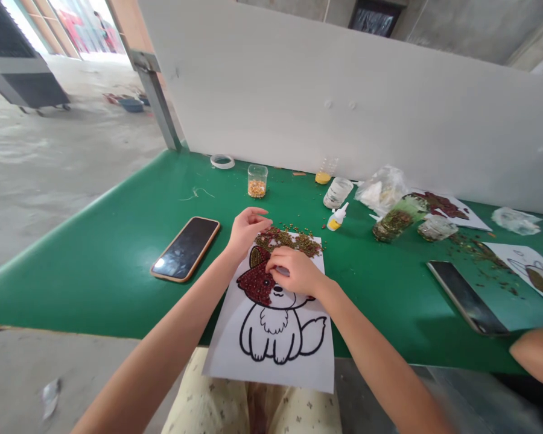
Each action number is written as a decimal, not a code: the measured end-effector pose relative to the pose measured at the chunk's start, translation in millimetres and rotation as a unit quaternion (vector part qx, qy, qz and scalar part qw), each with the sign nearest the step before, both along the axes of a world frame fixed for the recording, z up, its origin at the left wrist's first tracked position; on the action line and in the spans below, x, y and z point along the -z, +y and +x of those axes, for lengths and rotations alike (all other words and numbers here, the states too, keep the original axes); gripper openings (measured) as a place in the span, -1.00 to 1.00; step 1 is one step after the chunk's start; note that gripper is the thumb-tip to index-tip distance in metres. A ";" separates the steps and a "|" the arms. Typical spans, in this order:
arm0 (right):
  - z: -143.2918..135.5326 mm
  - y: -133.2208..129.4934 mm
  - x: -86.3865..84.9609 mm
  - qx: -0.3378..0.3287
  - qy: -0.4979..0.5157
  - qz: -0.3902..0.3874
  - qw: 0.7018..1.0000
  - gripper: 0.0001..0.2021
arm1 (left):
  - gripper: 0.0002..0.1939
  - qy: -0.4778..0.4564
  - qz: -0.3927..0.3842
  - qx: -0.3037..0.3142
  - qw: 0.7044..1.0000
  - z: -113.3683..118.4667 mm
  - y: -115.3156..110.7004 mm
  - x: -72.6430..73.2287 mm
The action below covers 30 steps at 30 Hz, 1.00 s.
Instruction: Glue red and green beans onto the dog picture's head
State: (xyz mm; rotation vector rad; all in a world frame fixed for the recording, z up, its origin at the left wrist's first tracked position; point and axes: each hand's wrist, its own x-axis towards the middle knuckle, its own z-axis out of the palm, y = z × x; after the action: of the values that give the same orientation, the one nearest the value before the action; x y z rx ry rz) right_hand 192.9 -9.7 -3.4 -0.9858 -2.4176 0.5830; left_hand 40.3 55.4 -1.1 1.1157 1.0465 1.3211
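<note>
A white sheet of paper point(226, 355) with a black-outlined fox-like animal point(275, 337) hangs partly over the table's front edge. Dark red seeds point(253, 283) cover much of its head, and one ear is filled with green-brown seeds. My right hand point(294, 269) is over the head, its thumb and fingers pinched together; anything between them is too small to make out. At the sheet's upper left, my left hand point(248, 229) reaches with slightly parted fingers beside a loose pile of mixed red and green seeds point(298, 241). No held thing shows in it.
A phone point(185, 249) lies left of the paper. Behind are a cup of yellow kernels point(257, 182), a tape roll point(222, 161) and a glue bottle point(337, 217). A tipped seed jar point(398, 218), another phone point(467, 298) and another person's arm point(540, 355) are on the right.
</note>
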 end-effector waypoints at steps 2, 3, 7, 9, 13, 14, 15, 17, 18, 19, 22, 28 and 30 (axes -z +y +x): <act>-1.7 -0.1 0.0 -0.001 -0.005 0.000 1.000 -0.83 | -0.70 0.002 -0.006 0.007 1.000 2.1 -0.5 -0.1; -2.2 0.0 0.0 -0.001 -0.006 0.000 1.000 -0.83 | -0.71 0.003 -0.009 0.011 1.000 3.0 -0.8 0.0; -2.4 0.1 1.0 -0.002 -0.001 0.000 1.000 -0.84 | -0.72 0.006 -0.008 0.019 1.000 4.6 -1.8 0.5; -2.1 0.3 1.5 -0.003 -0.002 -0.002 1.000 -0.84 | -0.72 0.007 -0.009 0.017 1.000 4.6 -2.3 0.4; -2.4 0.7 1.4 -0.002 -0.002 -0.002 1.000 -0.84 | -0.72 0.007 -0.016 0.014 1.000 4.0 -3.0 0.3; -2.6 0.8 1.3 -0.002 -0.002 -0.001 1.000 -0.84 | -0.72 0.007 -0.016 0.015 1.000 3.9 -3.0 0.5; -2.8 0.8 1.2 -0.002 -0.001 0.000 1.000 -0.84 | -0.72 0.007 -0.015 0.015 1.000 3.9 -3.0 0.7; -3.1 0.6 1.1 -0.002 -0.001 0.000 1.000 -0.84 | -0.73 0.009 -0.013 0.014 1.000 3.9 -2.5 1.0; -3.1 0.5 1.3 -0.002 -0.002 0.000 1.000 -0.84 | -0.73 0.011 -0.011 0.014 1.000 3.9 -2.3 1.1; -3.1 0.3 1.5 -0.003 -0.003 0.000 1.000 -0.84 | -0.73 0.012 -0.010 0.013 1.000 3.9 -2.0 1.1; -2.3 0.2 2.6 0.003 0.001 0.012 1.000 -0.85 | -0.73 0.013 -0.010 0.010 1.000 3.9 -2.1 1.3; 0.2 2.1 2.4 0.044 0.026 0.043 0.998 -0.83 | -0.75 0.009 -0.004 -0.006 1.000 4.2 -4.4 5.1; -0.4 2.1 1.4 0.023 0.018 0.045 0.999 -0.82 | -0.75 0.011 0.001 -0.012 1.000 4.6 -3.8 6.8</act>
State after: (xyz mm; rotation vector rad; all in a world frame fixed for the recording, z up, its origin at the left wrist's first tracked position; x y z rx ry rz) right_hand 192.6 -7.6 -4.8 -0.9831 -2.3610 0.4666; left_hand 44.9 51.7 -7.8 1.1239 1.0778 1.3324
